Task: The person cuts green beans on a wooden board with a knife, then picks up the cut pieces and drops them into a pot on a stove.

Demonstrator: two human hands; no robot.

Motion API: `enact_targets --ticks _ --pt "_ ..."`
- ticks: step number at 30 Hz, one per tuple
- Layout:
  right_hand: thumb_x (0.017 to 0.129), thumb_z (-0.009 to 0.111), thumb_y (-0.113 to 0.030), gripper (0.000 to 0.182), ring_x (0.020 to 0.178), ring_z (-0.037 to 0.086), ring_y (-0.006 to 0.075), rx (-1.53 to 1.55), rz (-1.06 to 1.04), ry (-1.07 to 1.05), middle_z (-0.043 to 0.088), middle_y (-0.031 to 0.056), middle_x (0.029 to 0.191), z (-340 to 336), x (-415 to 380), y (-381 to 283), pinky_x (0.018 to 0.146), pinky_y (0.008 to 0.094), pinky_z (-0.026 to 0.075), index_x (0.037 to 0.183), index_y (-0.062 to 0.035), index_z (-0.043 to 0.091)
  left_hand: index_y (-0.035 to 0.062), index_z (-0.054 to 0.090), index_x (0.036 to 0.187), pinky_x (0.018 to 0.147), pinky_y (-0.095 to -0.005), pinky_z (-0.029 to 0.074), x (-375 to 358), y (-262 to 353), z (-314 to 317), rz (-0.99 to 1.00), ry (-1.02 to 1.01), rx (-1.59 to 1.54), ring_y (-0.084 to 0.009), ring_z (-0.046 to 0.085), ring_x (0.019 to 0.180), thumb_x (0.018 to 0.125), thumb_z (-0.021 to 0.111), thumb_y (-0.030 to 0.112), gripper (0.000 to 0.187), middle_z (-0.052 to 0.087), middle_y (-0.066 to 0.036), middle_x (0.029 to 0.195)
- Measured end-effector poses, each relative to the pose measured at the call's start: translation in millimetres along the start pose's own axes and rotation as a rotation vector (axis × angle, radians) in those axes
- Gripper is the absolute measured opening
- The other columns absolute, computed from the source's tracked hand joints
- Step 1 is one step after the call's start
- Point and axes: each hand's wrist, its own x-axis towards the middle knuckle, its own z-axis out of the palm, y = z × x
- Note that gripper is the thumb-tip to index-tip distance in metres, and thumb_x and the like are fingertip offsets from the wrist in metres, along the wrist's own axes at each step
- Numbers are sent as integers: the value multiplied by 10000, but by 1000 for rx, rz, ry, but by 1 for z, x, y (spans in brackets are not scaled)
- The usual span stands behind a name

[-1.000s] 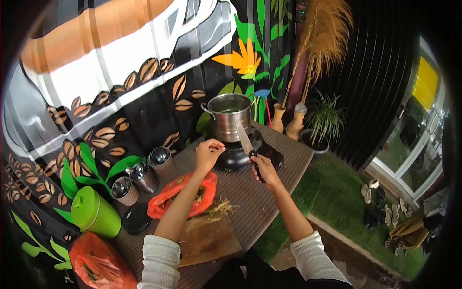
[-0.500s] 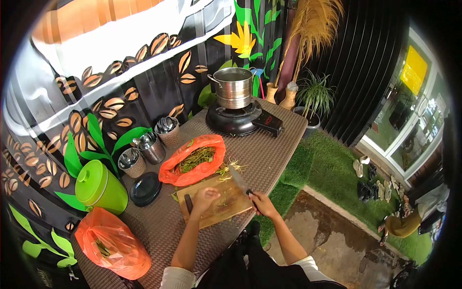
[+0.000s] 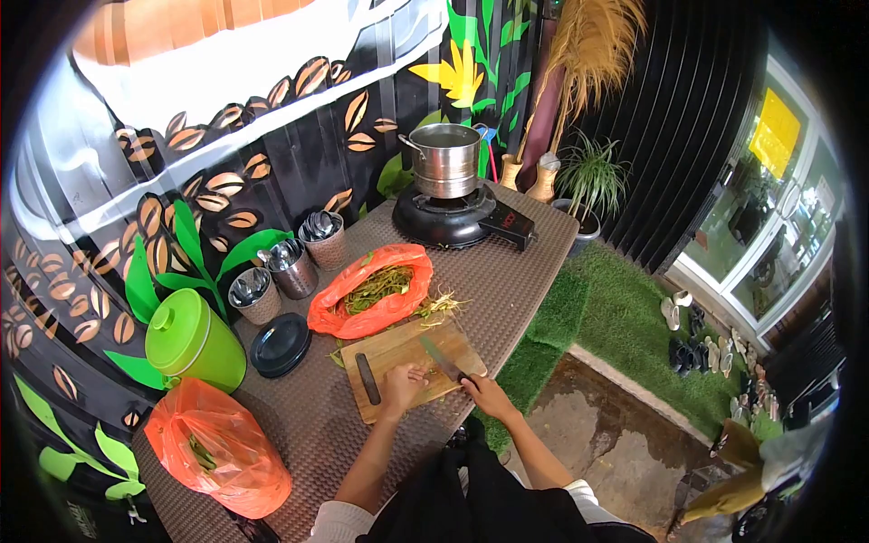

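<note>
My right hand (image 3: 484, 392) grips a knife (image 3: 442, 357) whose blade lies low over the wooden cutting board (image 3: 398, 348). My left hand (image 3: 401, 387) rests on the board's near edge with its fingers curled on a few green stems. A second dark-handled knife (image 3: 367, 378) lies on the board's left part. Behind the board an orange plastic bag (image 3: 367, 290) lies open with green vegetables inside, and loose trimmings (image 3: 442, 306) sit to its right.
A steel pot (image 3: 445, 159) stands on a black stove (image 3: 453, 222) at the table's far end. Three cutlery holders (image 3: 288, 267), a green lidded container (image 3: 190, 342), a black lid (image 3: 281, 344) and another orange bag (image 3: 217, 448) line the left. Grass and wet paving lie to the right.
Both hands came back from the stove to the cutting board a second ago. Since then the knife has lowered onto the board and my left hand has shifted right to the stems.
</note>
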Motion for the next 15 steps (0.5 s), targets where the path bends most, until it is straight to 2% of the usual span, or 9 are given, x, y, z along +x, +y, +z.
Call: enact_targets --ticks 2,7,9,10,12,14,15 --pt "970 453 -371 419 747 628 359 -1 -10 -56 624 202 741 0 -1 -1 692 429 467 922 20 594 0 685 984 737 -304 525 -3 3 -2 29 19 12 -191 663 792 701 759 64 299 683 -117 830" --pt "969 458 -371 429 674 605 308 75 -43 -171 598 176 696 -1 -5 1 656 399 454 884 27 593 -25 669 1020 699 -329 523 -4 15 -5 39 126 179 -229 650 749 717 761 72 331 658 -147 879" --pt "968 462 -365 426 652 593 297 117 -37 -166 589 167 682 -5 -8 -5 646 395 450 875 30 591 -36 655 1062 760 -355 506 -7 39 -7 -14 109 321 -281 625 826 770 727 102 330 623 -161 959" --pt "966 467 -360 423 630 582 286 159 -37 -164 581 157 668 -6 -10 -9 636 391 446 866 32 589 -36 655 1062 760 -355 506 -3 32 -4 -13 106 321 -281 625 826 770 727 102 330 623 -161 959" --pt "964 471 -354 418 640 593 293 160 -7 -116 589 164 675 -4 -14 -14 638 397 449 866 35 588 -38 649 1086 847 -379 471 7 11 3 244 165 437 -320 579 947 833 662 115 295 591 -169 1025" --pt "961 475 -348 413 650 605 299 160 22 -67 596 171 683 3 -17 -13 640 402 452 867 38 587 -28 662 1063 874 -384 454 8 8 6 234 161 398 -320 557 992 850 637 112 256 597 -165 1019" --pt "963 469 -348 405 714 610 359 147 42 -30 608 203 714 8 -19 -10 673 440 456 910 36 586 -19 675 1041 901 -390 436 8 9 6 221 160 359 -319 536 1037 868 612 109 224 602 -160 1013"
